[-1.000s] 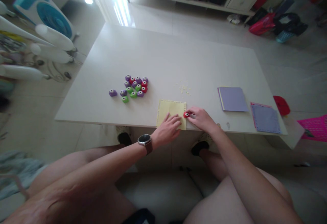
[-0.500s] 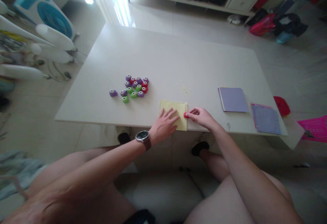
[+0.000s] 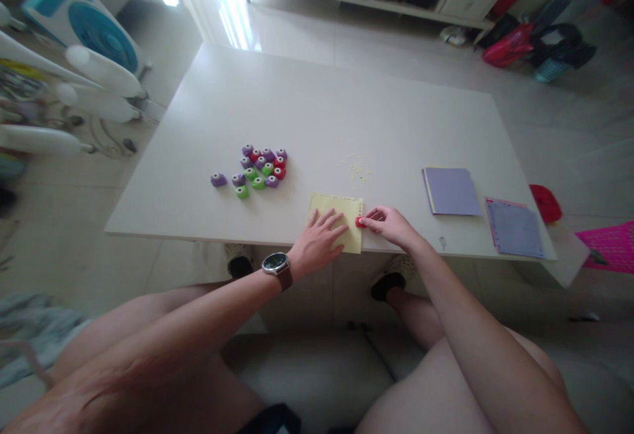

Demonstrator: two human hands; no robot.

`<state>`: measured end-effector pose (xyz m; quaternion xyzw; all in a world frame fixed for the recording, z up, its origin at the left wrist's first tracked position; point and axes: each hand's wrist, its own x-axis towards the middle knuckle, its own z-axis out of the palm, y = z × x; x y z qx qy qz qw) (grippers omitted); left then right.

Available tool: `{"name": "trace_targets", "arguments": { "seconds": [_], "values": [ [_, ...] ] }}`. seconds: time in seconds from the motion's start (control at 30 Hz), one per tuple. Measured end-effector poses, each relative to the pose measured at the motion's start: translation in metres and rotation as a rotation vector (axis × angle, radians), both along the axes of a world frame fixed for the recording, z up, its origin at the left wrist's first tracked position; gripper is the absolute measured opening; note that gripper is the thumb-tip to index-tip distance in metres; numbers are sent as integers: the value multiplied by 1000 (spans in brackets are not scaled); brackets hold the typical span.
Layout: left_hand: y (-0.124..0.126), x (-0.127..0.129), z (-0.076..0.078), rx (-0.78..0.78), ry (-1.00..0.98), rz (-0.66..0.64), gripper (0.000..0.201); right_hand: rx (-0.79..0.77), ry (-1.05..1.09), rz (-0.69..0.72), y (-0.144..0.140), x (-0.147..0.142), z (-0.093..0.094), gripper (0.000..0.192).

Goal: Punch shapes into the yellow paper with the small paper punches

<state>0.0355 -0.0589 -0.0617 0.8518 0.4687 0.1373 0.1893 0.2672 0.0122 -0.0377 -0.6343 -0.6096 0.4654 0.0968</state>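
A square sheet of yellow paper (image 3: pixel 352 239) lies at the table's near edge, with small punched shapes along its far and right edges. My left hand (image 3: pixel 319 239) rests flat on it, fingers spread, a watch on the wrist. At the sheet's right edge sits a small red craft punch (image 3: pixel 359 222). My right hand (image 3: pixel 389 224) grips this punch between thumb and fingers. Tiny yellow paper cutouts (image 3: pixel 356 171) are scattered beyond the sheet. To the left stands a cluster of purple, green and red craft punches (image 3: pixel 261 162).
On the right of the white table (image 3: pixel 317 104) lie a stack of purple paper (image 3: pixel 450 191) and a purple-blue sheet with punched edges (image 3: pixel 515 228) over pink paper. A small clear teardrop-shaped item (image 3: pixel 442 242) is near the front edge. A blue and white fan (image 3: pixel 94 24) stands at the far left.
Both hands keep almost the same place, and the red punch stays at the paper's right edge. The whole view has shifted very slightly.
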Motion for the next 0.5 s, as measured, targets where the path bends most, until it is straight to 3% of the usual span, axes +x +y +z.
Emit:
{"name": "trace_targets", "arguments": {
  "seconds": [0.5],
  "values": [
    [0,1,3,14,-22,-3,40,30,3,-15,0,-1,0,35]
  ]
}}
